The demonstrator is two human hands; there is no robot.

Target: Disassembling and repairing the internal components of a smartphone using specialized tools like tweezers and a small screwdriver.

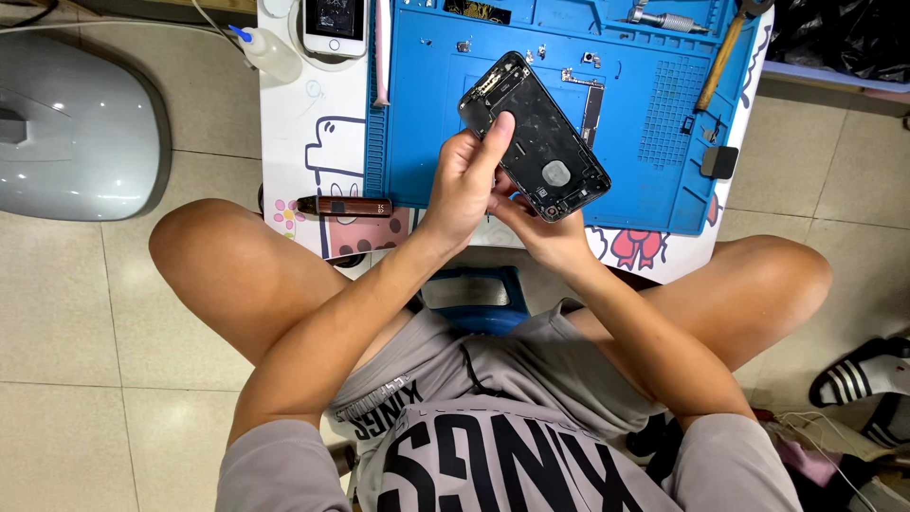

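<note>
Both hands hold an opened black phone shell (534, 136) above a blue work mat (417, 142). The left hand (462, 187) grips its side; the right hand (542, 234) supports its lower end. A hammer (723, 52) lies on the mat.

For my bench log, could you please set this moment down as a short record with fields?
Setting: a person seated at a small white table with a blue repair mat on it.
Left hand: left hand grips the opened black phone housing, thumb on its inner face.
Right hand: right hand supports the housing's lower end from beneath.
Housing pose: raised above the mat, tilted, inside facing up.
On the mat: loose phone board, small screws, a wooden-handled hammer.
Beside the mat: white phone, squeeze bottle, dark brown tool.
</note>
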